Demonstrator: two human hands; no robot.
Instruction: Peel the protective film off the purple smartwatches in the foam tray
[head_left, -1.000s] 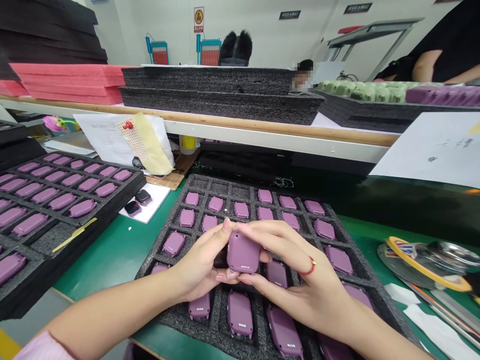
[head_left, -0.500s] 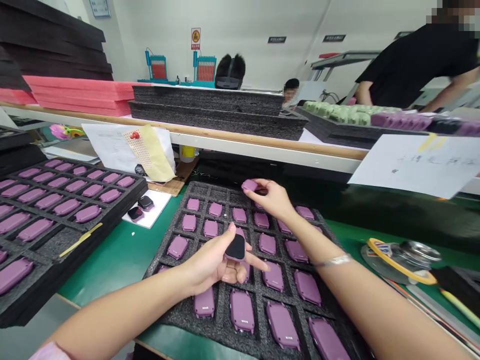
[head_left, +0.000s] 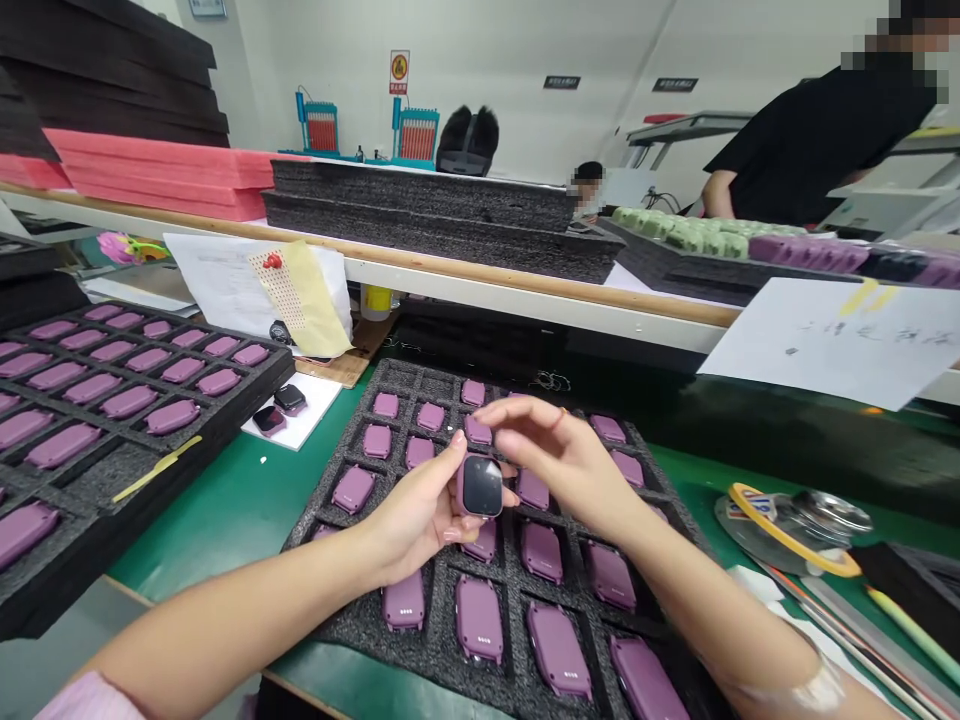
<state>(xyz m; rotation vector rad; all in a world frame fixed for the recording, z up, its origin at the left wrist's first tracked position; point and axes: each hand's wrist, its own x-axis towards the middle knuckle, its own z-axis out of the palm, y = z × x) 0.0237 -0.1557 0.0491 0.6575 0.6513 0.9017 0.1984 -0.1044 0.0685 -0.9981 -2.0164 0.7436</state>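
Purple watch body w/ dark glass face up, held by the left hand — thumb on top edge, fingers under — just above the foam tray in front. Looks light, stiff, smooth plastic; glass prob. smudges or scratches, so grip by the side edges, not the screen. Right hand hovers just beside it, fingers loosely curled, holding nothing. Vs. half a sec ago: right hand was out at the tray's far row w/ another purple piece — now pulled back, empty; the watch is tilted more toward the camera. Tray sits on the green tabletop.
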